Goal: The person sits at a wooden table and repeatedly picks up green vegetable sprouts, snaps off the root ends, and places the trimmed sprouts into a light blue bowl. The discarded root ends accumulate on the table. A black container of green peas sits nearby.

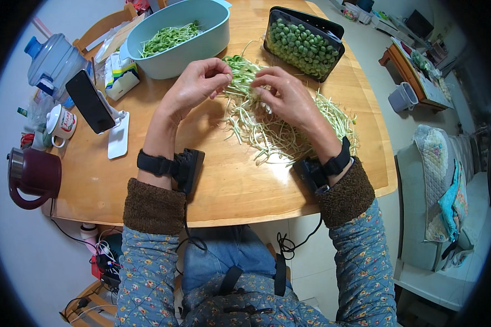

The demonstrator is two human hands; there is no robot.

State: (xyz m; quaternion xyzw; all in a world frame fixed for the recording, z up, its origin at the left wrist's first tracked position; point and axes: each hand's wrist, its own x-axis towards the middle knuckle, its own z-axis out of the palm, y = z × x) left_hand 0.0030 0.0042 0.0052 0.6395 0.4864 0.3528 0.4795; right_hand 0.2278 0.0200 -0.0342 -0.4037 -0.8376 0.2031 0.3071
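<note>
A loose heap of pale-stemmed sprouts (pixel 270 135) lies on the wooden table, its green leafy part between my two hands. My left hand (pixel 200 83) is at the heap's upper left edge, thumb and index finger pinched together; whether a sprout is between them is too small to tell. Over the leafy end is my right hand (pixel 284 94), fingers curled, and its grip on the stems is partly hidden. Beyond my left hand stands a light blue plastic basin (pixel 167 61) with green sprouts (pixel 170 39) in it. A black-rimmed clear container (pixel 305 47) of green sprout heads stands beyond my right hand.
On the left are a phone (pixel 91 102) on a white stand (pixel 118 135), a tissue pack (pixel 122 77), an enamel mug (pixel 61 122), a dark red kettle (pixel 37 171) and a large water bottle (pixel 57 63). The wooden table's near edge (pixel 249 220) is before my lap.
</note>
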